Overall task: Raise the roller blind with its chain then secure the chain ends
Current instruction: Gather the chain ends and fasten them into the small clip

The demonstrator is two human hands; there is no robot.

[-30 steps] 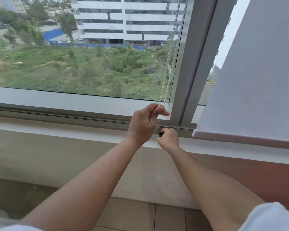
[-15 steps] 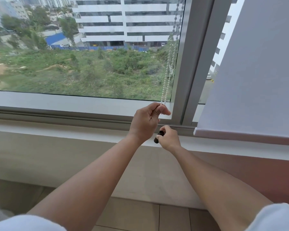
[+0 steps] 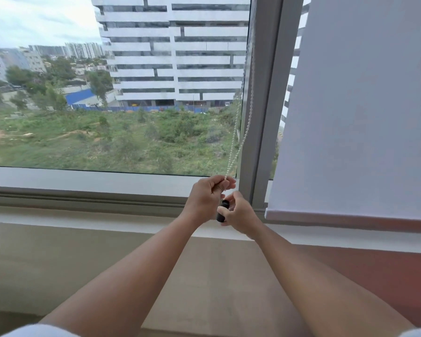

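Note:
A white bead chain (image 3: pixel 241 132) hangs in two strands down the right side of the left window pane. My left hand (image 3: pixel 208 198) pinches both strands at their lower end, just above the sill. Directly below it, my right hand (image 3: pixel 238 215) grips a small black cylinder (image 3: pixel 223 210), the chain's end weight, held upright between thumb and fingers. The two hands touch. A grey-white roller blind (image 3: pixel 360 113) covers the right pane, its bottom bar (image 3: pixel 350 214) level with the sill. The left pane's blind is out of view above.
A grey window mullion (image 3: pixel 265 98) stands just right of the chain. The white sill (image 3: pixel 83 216) runs across below the hands, with a beige wall under it and a reddish wall section (image 3: pixel 374 271) at the right.
The camera has tilted up, showing more sky and building. My right hand has lifted off the sill and brought the black weight up into plain view under my left hand.

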